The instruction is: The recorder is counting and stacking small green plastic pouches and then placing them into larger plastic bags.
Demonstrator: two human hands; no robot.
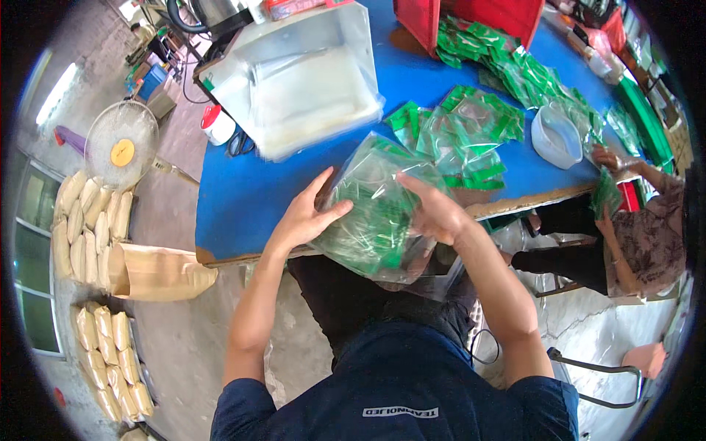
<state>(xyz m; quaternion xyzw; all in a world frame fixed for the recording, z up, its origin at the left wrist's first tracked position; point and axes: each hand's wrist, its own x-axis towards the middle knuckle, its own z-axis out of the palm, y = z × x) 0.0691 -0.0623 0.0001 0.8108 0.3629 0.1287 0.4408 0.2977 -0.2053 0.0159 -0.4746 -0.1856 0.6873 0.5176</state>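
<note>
A clear plastic bag [371,217] with green-printed packets inside is held tilted between my two hands, over the table's front edge and my lap. My left hand [303,217] grips its left side, the thumb on top and a finger stretched upward; the lower fingers are partly hidden. On the opposite side, my right hand [439,212] has its fingers curled around the bag, some of them behind the film. Just beyond the bag lies a loose pile of flat green-and-clear packets [471,132] on the blue table [243,198].
A white tray [312,88] with clear bags stands at the back left, beside a red-lidded jar [218,125]. A red bin [419,26] spills packets. Near a translucent tub [556,138], a co-worker [640,235] handles a packet. A fan [121,147] and stacked sacks stand left.
</note>
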